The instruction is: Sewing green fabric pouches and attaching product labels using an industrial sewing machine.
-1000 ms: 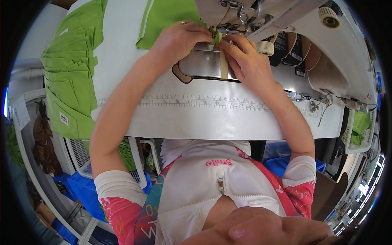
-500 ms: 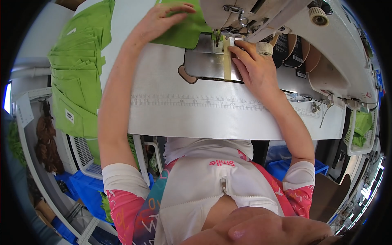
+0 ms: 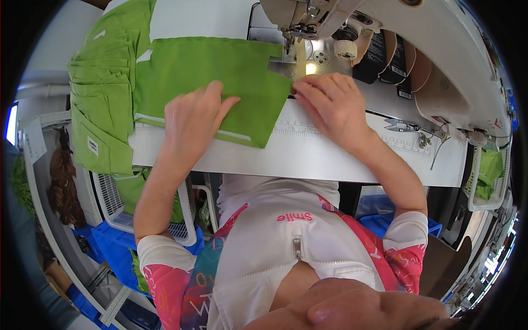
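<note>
Our green panel (image 3: 220, 66) lies on the desk (image 3: 324, 160) beside the sewing machine (image 3: 291, 11) — its long axis runs left to right, slanting slightly toward us, one corner pointing right. Our left hand (image 3: 192, 116) rests on it, thumb spread from the fingers — the grip of our right hand (image 3: 334, 104) pinches that corner.

The white worktop (image 3: 247, 165) bears stacked cloths (image 3: 104, 104) along its left edge, a green cloth (image 3: 203, 69) near its front, snips (image 3: 401, 125) and a sewing machine (image 3: 434, 38) toward its right edge.
</note>
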`<state>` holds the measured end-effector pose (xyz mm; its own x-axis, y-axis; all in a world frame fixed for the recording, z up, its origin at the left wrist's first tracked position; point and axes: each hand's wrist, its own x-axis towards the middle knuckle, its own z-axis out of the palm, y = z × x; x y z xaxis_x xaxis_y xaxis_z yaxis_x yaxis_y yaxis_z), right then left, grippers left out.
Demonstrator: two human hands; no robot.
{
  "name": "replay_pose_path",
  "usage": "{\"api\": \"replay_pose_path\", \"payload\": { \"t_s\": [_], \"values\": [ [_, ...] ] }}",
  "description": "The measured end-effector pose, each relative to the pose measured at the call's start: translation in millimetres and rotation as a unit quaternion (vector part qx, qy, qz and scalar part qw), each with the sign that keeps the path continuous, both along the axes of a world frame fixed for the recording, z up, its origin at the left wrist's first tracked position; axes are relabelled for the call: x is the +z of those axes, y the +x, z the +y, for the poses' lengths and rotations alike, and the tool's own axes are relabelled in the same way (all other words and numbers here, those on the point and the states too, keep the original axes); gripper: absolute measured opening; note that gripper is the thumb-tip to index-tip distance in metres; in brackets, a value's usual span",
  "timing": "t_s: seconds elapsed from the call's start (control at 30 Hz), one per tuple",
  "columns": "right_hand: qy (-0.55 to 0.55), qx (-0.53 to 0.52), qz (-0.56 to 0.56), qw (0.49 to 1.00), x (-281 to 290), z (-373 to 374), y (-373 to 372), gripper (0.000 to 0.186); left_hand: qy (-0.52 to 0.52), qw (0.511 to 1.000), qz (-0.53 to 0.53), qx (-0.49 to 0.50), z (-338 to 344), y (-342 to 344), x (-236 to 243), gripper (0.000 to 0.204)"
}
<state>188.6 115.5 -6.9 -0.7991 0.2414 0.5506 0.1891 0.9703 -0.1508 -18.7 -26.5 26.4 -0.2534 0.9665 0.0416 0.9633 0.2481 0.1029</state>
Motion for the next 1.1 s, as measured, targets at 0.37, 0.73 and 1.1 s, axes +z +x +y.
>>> {"api": "replay_pose_path", "payload": {
  "t_s": [0.37, 0.73, 1.1],
  "values": [
    [0.039, -0.022, -0.027, 0.999, -2.9, -4.6, -10.2, 0.029, 0.217, 0.917, -0.095, -0.321, 68.4, -10.9, -44.3, 0.029],
    [0.041, -0.058, -0.046, 0.996, -9.2, 19.1, -15.8, 0.03, 0.255, 0.919, -0.106, -0.282, 91.3, -9.2, -45.6, 0.025],
    [0.007, -0.042, -0.053, 0.998, -10.2, 30.8, -20.3, 0.028, 0.25, 0.922, -0.121, -0.27, 96.2, -10.8, -46.3, 0.022]
  ]
}}
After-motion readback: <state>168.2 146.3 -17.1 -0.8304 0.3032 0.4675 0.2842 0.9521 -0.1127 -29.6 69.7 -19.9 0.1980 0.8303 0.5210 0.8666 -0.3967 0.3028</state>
